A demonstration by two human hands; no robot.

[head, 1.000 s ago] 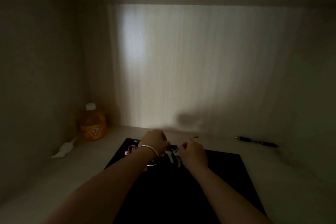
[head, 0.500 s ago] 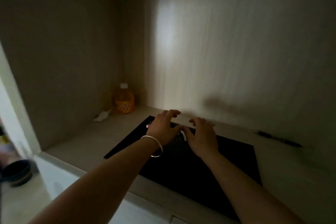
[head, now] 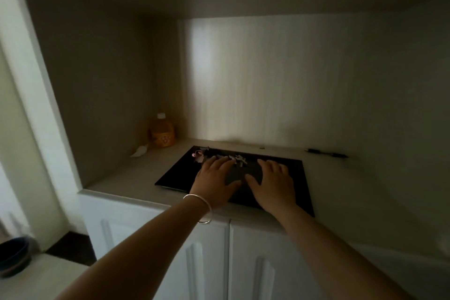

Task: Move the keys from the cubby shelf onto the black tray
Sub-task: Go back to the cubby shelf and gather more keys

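Head view shows the keys [head: 229, 159] lying on the black tray [head: 175, 178], at its far edge. I have my left hand [head: 215, 179] and right hand [head: 274, 181] spread flat, empty, just nearer. The move looks done.

No readable text anywhere. Orange bottle [head: 162, 134] in back left corner of cubby carries a label with a round emblem, lettering too dim and blurred to read. No numbers, brands or signs legible elsewhere.
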